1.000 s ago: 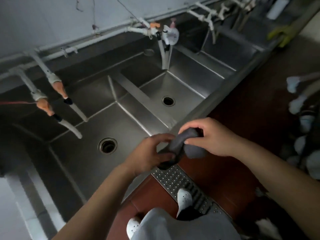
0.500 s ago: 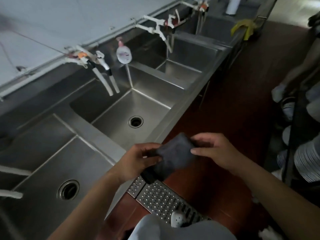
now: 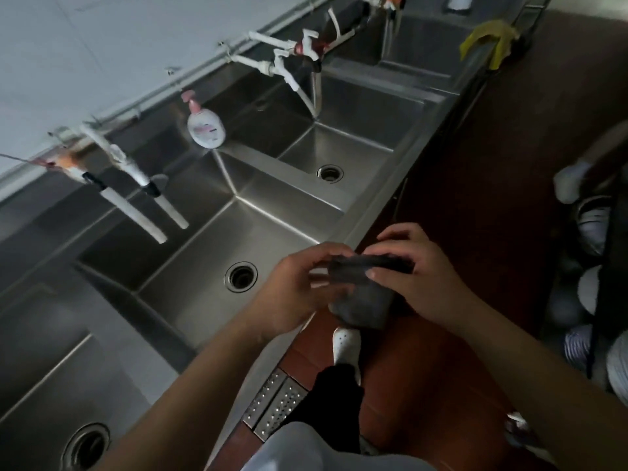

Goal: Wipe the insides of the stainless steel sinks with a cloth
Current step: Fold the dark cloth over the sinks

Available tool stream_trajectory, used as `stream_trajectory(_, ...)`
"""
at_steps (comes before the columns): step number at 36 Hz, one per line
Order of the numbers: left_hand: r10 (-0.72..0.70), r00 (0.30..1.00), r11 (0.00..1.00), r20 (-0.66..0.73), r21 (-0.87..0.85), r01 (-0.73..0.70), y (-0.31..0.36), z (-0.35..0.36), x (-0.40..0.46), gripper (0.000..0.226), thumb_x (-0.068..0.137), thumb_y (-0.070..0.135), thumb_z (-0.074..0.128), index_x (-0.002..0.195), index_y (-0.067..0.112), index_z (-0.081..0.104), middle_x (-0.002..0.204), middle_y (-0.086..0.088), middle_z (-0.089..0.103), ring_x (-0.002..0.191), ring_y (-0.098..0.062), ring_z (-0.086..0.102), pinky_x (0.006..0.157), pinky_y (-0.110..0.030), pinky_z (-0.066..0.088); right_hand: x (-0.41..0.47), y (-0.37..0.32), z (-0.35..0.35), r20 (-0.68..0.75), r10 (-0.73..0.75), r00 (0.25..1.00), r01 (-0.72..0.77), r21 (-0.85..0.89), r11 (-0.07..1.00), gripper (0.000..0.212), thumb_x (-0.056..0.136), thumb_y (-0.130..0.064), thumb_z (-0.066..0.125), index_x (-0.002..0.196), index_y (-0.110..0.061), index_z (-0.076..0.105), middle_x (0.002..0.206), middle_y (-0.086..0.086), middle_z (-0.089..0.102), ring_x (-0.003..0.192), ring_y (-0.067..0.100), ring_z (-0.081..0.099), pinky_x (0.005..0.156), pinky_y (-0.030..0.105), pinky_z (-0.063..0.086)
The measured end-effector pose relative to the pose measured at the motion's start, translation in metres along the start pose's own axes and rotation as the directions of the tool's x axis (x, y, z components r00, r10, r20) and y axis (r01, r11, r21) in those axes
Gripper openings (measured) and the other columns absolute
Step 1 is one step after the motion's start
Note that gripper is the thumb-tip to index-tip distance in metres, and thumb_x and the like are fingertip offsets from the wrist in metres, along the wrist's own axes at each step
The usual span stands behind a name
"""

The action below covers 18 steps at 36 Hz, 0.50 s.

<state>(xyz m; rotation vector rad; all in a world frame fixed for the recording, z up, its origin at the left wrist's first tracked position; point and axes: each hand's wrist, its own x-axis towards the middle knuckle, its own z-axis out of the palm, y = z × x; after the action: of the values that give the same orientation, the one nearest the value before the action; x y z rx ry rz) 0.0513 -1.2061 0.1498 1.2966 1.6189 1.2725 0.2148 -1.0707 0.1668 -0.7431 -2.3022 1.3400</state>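
Row of stainless steel sinks (image 3: 190, 338) along a pale wall, seen from above. Leftmost basin: cut off by the frame edge, only part of its floor and drain showing. Second basin (image 3: 210, 266): two white hose spouts (image 3: 142, 212) hang over its back wall, aimed to run into the bowl; its round drain (image 3: 240, 277) lies just left of the hands. On the divider behind it stands a pump soap bottle (image 3: 205, 125), within reach of both neighbouring basins. Third basin (image 3: 336, 147): more white taps above, drain visible.

Left hand (image 3: 295, 287): fingers pinched on the left end of a dark grey cloth (image 3: 363, 294). Right hand (image 3: 418, 273): thumb and fingers closed on the cloth's right end. The cloth is held taut between them over the sink's front rim, its lower part hanging folded; the grip suggests it is being folded into a pad before wiping, which has apparently not begun.

Far right: a yellow cloth (image 3: 489, 42) draped over the last basin's rim. Stacked items at the right edge are too dim and blurred to identify; the cloth's far side is hidden by the fingers.
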Motion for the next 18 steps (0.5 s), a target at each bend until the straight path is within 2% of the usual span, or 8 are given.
stream_trajectory(2,0.006,1.0,0.999,0.009,0.05,-0.007,-0.008,-0.004,0.035,0.033,0.083,0.001,0.074,0.11,0.019,0.067,0.105,0.005,0.071,0.103,-0.013,0.067,0.088,-0.034,0.056,0.027,0.014,-0.008,-0.007,0.057,0.998,-0.057,0.023,0.998,0.026,0.081,0.002,0.074,0.101,-0.015,0.073,0.122,0.005,0.047,0.108,-0.005,0.051,0.088,0.003,0.039)
stream_trajectory(4,0.037,0.999,0.999,-0.015,0.02,-0.036,-0.018,-0.01,0.073,0.029,0.085,-0.001,0.071,0.108,0.015,0.069,0.101,0.002,0.072,0.099,-0.015,0.069,0.086,-0.032,0.056,0.058,0.029,-0.021,0.012,0.112,0.994,-0.113,0.067,0.991,0.026,0.08,-0.004,0.077,0.103,-0.015,0.073,0.126,0.003,0.047,0.106,-0.007,0.054,0.085,0.003,0.041)
stream_trajectory(6,0.037,0.999,0.994,-0.015,-0.107,-0.038,-0.024,-0.015,0.11,0.026,0.086,0.0,0.069,0.108,0.013,0.069,0.101,-0.001,0.072,0.097,-0.018,0.07,0.086,-0.033,0.055,0.089,0.041,-0.04,0.106,0.158,0.982,-0.174,0.162,0.971,0.04,0.072,-0.013,0.084,0.109,-0.019,0.071,0.127,0.002,0.054,0.107,-0.003,0.058,0.086,0.008,0.046)
stream_trajectory(9,-0.048,0.998,0.93,0.043,-0.363,0.06,-0.029,-0.024,0.161,0.022,0.092,0.004,0.065,0.114,0.006,0.066,0.104,-0.015,0.069,0.098,-0.031,0.067,0.086,-0.052,0.055,0.133,0.055,-0.067,0.278,0.183,0.943,-0.276,0.345,0.897,0.051,0.066,-0.005,0.085,0.113,-0.02,0.07,0.113,0.006,0.072,0.105,0.015,0.068,0.086,0.026,0.056)
stream_trajectory(11,-0.086,0.994,0.893,0.071,-0.437,0.109,-0.033,-0.028,0.192,0.025,0.094,0.002,0.061,0.119,0.003,0.064,0.109,-0.02,0.067,0.101,-0.036,0.066,0.088,-0.057,0.054,0.16,0.065,-0.08,0.239,0.201,0.95,-0.278,0.358,0.891,0.048,0.068,0.002,0.081,0.11,-0.02,0.072,0.107,0.003,0.075,0.101,0.015,0.07,0.081,0.025,0.056)
stream_trajectory(13,-0.113,0.991,0.879,0.073,-0.457,0.134,-0.036,-0.029,0.222,0.026,0.094,0.001,0.059,0.12,0.002,0.063,0.11,-0.022,0.066,0.101,-0.039,0.065,0.088,-0.055,0.054,0.184,0.074,-0.09,0.194,0.209,0.958,-0.266,0.343,0.901,0.045,0.07,0.004,0.08,0.107,-0.021,0.073,0.102,0.001,0.076,0.097,0.012,0.07,0.077,0.021,0.053)
stream_trajectory(16,-0.167,0.986,0.874,0.027,-0.458,0.161,-0.035,-0.027,0.26,0.026,0.093,-0.002,0.059,0.118,0.002,0.064,0.108,-0.018,0.068,0.1,-0.033,0.067,0.085,-0.047,0.057,0.214,0.085,-0.107,0.156,0.222,0.962,-0.265,0.363,0.893,0.037,0.071,-0.006,0.08,0.105,-0.021,0.074,0.097,0.0,0.076,0.091,0.01,0.071,0.073,0.02,0.053)
stream_trajectory(18,-0.188,0.982,0.872,0.005,-0.459,0.169,-0.036,-0.025,0.282,0.027,0.092,-0.005,0.059,0.117,0.0,0.064,0.108,-0.021,0.067,0.1,-0.035,0.066,0.085,-0.046,0.057,0.23,0.092,-0.119,0.166,0.223,0.961,-0.27,0.364,0.891,0.036,0.072,-0.012,0.08,0.107,-0.019,0.074,0.099,0.002,0.076,0.092,0.013,0.071,0.074,0.021,0.054)
